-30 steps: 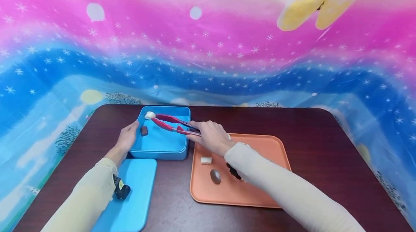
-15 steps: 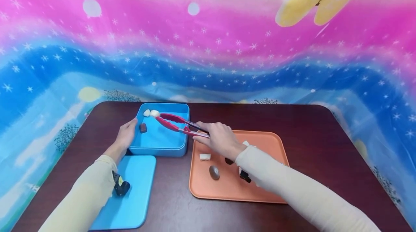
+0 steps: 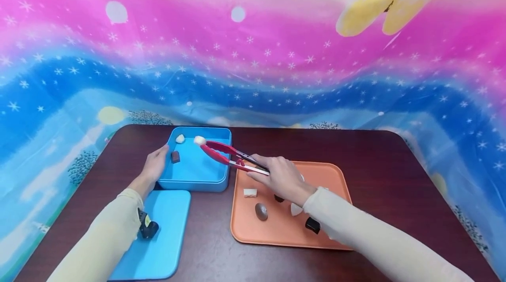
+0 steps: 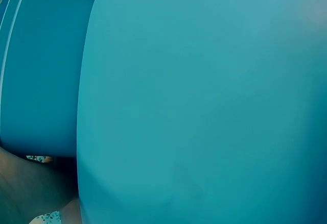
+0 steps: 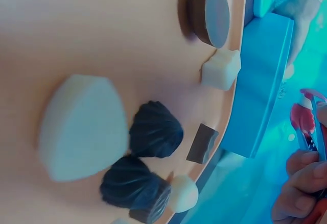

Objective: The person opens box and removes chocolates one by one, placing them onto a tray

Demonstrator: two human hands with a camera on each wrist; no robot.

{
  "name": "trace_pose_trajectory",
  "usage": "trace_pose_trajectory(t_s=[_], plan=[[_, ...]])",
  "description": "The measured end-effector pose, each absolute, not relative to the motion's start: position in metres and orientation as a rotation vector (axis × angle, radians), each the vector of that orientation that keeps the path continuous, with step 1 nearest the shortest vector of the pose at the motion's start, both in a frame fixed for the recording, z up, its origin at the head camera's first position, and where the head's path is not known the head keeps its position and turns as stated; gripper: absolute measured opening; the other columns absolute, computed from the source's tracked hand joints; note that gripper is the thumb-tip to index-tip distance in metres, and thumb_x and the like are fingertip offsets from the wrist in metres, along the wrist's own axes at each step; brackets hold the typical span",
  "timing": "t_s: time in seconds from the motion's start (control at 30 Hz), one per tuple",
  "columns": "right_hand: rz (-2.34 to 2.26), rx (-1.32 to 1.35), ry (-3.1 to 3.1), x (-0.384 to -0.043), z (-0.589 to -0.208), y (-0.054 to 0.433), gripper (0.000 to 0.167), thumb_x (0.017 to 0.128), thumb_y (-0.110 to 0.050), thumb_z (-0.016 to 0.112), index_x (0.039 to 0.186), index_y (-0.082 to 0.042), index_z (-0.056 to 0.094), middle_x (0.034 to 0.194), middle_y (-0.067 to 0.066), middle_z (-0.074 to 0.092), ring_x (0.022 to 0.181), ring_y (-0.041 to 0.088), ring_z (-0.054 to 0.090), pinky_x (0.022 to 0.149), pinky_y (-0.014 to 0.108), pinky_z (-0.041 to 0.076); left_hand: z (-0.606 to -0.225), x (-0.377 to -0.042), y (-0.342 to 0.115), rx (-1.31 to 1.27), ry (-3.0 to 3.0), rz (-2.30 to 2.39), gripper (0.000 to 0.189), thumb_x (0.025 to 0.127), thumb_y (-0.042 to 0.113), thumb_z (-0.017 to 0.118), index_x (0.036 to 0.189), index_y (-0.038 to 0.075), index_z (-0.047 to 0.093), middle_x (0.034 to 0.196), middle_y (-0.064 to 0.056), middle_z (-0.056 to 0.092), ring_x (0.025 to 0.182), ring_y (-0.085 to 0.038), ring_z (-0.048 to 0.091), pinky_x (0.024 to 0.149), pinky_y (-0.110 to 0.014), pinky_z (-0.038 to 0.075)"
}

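My right hand (image 3: 272, 175) grips red tongs (image 3: 223, 153) over the orange tray's (image 3: 328, 229) far-left corner. The tongs reach over the open blue box (image 3: 193, 184). Something white (image 3: 199, 140) sits at their tip; I cannot tell whether it is a held piece. A white piece (image 3: 180, 139) lies in the box's far-left corner, with a brown piece (image 3: 175, 157) nearer. My left hand (image 3: 156, 163) rests on the box's left wall, fingers straight. In the right wrist view my fingers (image 5: 299, 188) curl round the tongs (image 5: 305, 122).
The tray (image 5: 102, 25) holds a brown oval (image 5: 210, 16), a white cube (image 5: 220, 69), a white wedge (image 5: 82, 127), dark ridged pieces (image 5: 156, 132) and a brown square (image 5: 202, 143). A blue lid (image 3: 166, 233) lies under my left forearm. The left wrist view shows only blue plastic (image 4: 204, 101).
The tongs drew back to the right from the box's far-left corner and left a white piece lying there. My right hand moved over the tray; my left hand stayed put.
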State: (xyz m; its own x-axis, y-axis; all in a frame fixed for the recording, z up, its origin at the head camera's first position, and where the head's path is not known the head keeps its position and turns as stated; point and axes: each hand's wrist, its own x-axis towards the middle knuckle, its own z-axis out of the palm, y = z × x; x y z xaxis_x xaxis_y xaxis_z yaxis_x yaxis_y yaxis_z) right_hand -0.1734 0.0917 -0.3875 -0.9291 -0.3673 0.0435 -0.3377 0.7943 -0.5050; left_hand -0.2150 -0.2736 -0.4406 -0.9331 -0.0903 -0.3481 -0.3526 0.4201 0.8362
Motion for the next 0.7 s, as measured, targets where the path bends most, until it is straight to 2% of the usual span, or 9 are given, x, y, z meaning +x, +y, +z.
trace_pose_trajectory(t_s=[0.07,0.23,0.4,0.47,0.6,0.7], plan=[[-0.806,-0.555,2.909,-0.17,-0.388,0.096,0.061,0.09,-0.046,0.074,0.146,-0.027,0.057,0.066,-0.001,0.057,0.047,0.013,0.044,0.041,0.024,0.033,-0.441,-0.214,-0.274,-0.38,2.426,1.522,0.068,0.108,0.054,0.014,0.163,0.015,0.001,0.172,-0.014,0.001,0.159,-0.04,0.0,0.127,-0.064,0.008],[-0.793,-0.553,2.907,-0.162,-0.391,0.108,0.062,0.09,-0.046,0.075,0.146,-0.029,0.056,0.071,-0.003,0.059,0.048,0.01,0.045,0.042,0.024,0.035,-0.443,-0.213,-0.274,-0.393,2.421,1.53,0.069,0.108,0.054,0.014,0.163,0.015,0.003,0.172,-0.014,0.002,0.159,-0.041,0.001,0.127,-0.064,0.008],[-0.768,-0.582,2.933,-0.155,-0.391,0.124,0.062,0.09,-0.05,0.073,0.146,-0.028,0.057,0.052,-0.004,0.044,0.04,0.01,0.037,0.04,0.023,0.03,-0.442,-0.216,-0.273,-0.386,2.42,1.529,0.068,0.108,0.054,0.015,0.163,0.017,0.002,0.172,-0.012,0.001,0.159,-0.039,0.0,0.128,-0.062,0.008],[-0.768,-0.582,2.942,-0.153,-0.389,0.13,0.063,0.09,-0.05,0.072,0.146,-0.026,0.056,0.05,-0.006,0.043,0.041,0.008,0.035,0.041,0.022,0.029,-0.442,-0.217,-0.273,-0.377,2.428,1.525,0.067,0.109,0.053,0.014,0.163,0.016,0.002,0.172,-0.012,0.002,0.159,-0.039,0.0,0.128,-0.062,0.008],[-0.768,-0.56,2.937,-0.148,-0.387,0.141,0.067,0.09,-0.051,0.071,0.149,-0.026,0.051,0.055,-0.009,0.05,0.045,0.006,0.038,0.043,0.022,0.031,-0.441,-0.218,-0.273,-0.377,2.435,1.52,0.066,0.109,0.052,0.014,0.163,0.015,0.002,0.172,-0.012,0.002,0.159,-0.039,-0.001,0.128,-0.061,0.008],[-0.772,-0.532,2.929,-0.144,-0.386,0.148,0.066,0.09,-0.049,0.073,0.149,-0.026,0.052,0.069,-0.01,0.062,0.05,0.005,0.044,0.045,0.022,0.034,-0.44,-0.217,-0.273,-0.385,2.433,1.522,0.066,0.109,0.052,0.014,0.163,0.015,0.002,0.172,-0.012,0.002,0.159,-0.039,0.0,0.128,-0.061,0.008]])
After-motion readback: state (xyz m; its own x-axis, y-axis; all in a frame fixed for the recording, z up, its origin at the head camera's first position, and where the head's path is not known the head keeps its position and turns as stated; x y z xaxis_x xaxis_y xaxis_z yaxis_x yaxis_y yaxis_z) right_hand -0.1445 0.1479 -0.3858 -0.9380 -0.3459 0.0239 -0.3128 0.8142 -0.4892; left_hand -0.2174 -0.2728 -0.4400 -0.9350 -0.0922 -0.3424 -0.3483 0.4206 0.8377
